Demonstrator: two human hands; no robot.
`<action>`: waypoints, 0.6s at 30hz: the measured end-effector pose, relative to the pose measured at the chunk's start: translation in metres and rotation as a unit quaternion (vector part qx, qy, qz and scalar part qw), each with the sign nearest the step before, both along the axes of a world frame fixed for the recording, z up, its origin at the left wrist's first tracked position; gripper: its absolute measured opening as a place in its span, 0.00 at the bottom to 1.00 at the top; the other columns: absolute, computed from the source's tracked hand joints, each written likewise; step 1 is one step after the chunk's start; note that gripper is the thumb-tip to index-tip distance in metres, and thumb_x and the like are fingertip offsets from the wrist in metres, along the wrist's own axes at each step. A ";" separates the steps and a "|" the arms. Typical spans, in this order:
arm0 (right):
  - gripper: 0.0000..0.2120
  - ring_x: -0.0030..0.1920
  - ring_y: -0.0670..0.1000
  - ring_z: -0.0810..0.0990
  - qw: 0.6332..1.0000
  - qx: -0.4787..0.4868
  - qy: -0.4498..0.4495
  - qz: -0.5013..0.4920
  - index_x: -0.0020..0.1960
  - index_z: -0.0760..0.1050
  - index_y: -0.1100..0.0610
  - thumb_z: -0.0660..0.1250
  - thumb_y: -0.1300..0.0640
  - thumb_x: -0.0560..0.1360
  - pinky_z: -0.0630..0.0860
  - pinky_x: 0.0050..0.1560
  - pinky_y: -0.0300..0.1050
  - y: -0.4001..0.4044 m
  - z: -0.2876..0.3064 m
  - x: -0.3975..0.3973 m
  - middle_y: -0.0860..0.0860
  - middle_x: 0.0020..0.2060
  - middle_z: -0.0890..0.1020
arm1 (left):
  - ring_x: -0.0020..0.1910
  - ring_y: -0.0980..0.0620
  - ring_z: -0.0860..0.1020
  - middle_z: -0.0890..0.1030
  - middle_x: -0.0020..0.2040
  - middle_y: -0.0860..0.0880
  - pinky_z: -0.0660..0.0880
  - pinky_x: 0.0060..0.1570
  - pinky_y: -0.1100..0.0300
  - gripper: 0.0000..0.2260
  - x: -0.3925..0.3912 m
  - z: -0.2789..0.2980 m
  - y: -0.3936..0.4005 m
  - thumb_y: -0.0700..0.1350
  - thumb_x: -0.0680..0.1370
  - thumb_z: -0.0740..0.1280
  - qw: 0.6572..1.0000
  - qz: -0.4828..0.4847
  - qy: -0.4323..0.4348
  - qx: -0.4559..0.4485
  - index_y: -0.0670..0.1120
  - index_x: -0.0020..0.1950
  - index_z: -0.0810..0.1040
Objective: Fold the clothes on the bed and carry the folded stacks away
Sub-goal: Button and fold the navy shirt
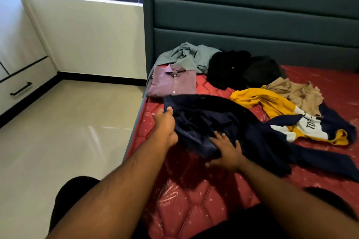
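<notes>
My left hand [165, 122] has a closed grip on the upper left edge of a navy garment [219, 122], thumb on top of the cloth. My right hand [227, 151] lies flat on the garment's near edge, fingers spread and relaxed, gripping nothing. The garment is rumpled in the middle of a bed [194, 200] with a red quilted mattress. Beyond it, near a teal padded headboard [252, 15], sit a folded purple shirt [172, 83], a grey shirt [186, 54] behind that, and a black pile [233, 70]. To the right lie a yellow, white and navy top [281, 112] and a tan garment [299, 91], both unfolded. Pale floor [68, 122] lies to the left.
</notes>
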State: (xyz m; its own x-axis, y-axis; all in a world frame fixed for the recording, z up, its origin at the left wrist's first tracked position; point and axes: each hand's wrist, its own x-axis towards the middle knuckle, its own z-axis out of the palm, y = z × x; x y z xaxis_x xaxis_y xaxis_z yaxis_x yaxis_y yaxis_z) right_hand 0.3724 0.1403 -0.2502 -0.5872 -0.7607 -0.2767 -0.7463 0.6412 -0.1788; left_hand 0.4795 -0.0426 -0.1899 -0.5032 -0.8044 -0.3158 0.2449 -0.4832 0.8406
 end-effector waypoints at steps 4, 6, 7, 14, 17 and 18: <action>0.15 0.50 0.41 0.77 0.949 -0.281 -0.124 -0.069 0.46 0.81 0.48 0.63 0.66 0.70 0.71 0.54 0.48 0.004 0.022 0.011 0.49 0.47 0.83 | 0.45 0.43 0.80 0.80 0.47 0.42 0.79 0.48 0.48 0.07 -0.004 0.044 -0.004 0.38 0.82 0.59 1.000 0.007 0.013 0.009 0.45 0.53 0.76; 0.15 0.41 0.44 0.77 0.929 -0.348 -0.092 -0.081 0.40 0.81 0.56 0.63 0.73 0.69 0.70 0.43 0.43 -0.004 0.080 -0.029 0.50 0.38 0.82 | 0.48 0.44 0.80 0.80 0.49 0.42 0.79 0.52 0.49 0.08 -0.012 0.086 -0.030 0.36 0.80 0.60 0.998 0.049 0.021 -0.027 0.45 0.51 0.76; 0.14 0.41 0.45 0.78 0.916 -0.388 -0.054 -0.081 0.41 0.81 0.58 0.63 0.74 0.68 0.71 0.42 0.43 -0.011 0.121 -0.049 0.51 0.38 0.83 | 0.48 0.44 0.79 0.79 0.49 0.42 0.78 0.52 0.50 0.07 -0.018 0.112 -0.045 0.35 0.79 0.60 0.996 0.063 0.033 -0.056 0.45 0.49 0.76; 0.13 0.41 0.45 0.79 0.837 -0.512 -0.148 0.125 0.46 0.79 0.56 0.70 0.66 0.63 0.76 0.46 0.37 -0.019 0.365 -0.035 0.52 0.40 0.84 | 0.52 0.51 0.77 0.80 0.56 0.44 0.74 0.56 0.63 0.17 -0.033 0.257 -0.048 0.32 0.76 0.67 0.891 0.057 0.039 -0.449 0.40 0.64 0.74; 0.19 0.47 0.48 0.77 0.894 -0.362 -0.194 0.179 0.52 0.78 0.57 0.76 0.66 0.63 0.75 0.50 0.42 -0.002 0.313 -0.016 0.57 0.49 0.82 | 0.59 0.51 0.76 0.79 0.61 0.45 0.70 0.63 0.61 0.23 -0.003 0.190 -0.034 0.32 0.73 0.69 0.830 -0.016 -0.070 -0.554 0.41 0.68 0.73; 0.18 0.46 0.46 0.77 0.906 -0.323 -0.203 0.186 0.51 0.78 0.58 0.77 0.66 0.64 0.75 0.48 0.40 0.004 0.273 -0.008 0.54 0.47 0.82 | 0.62 0.51 0.75 0.79 0.62 0.46 0.69 0.65 0.61 0.24 0.010 0.147 -0.028 0.32 0.73 0.69 0.811 -0.056 -0.122 -0.570 0.44 0.69 0.73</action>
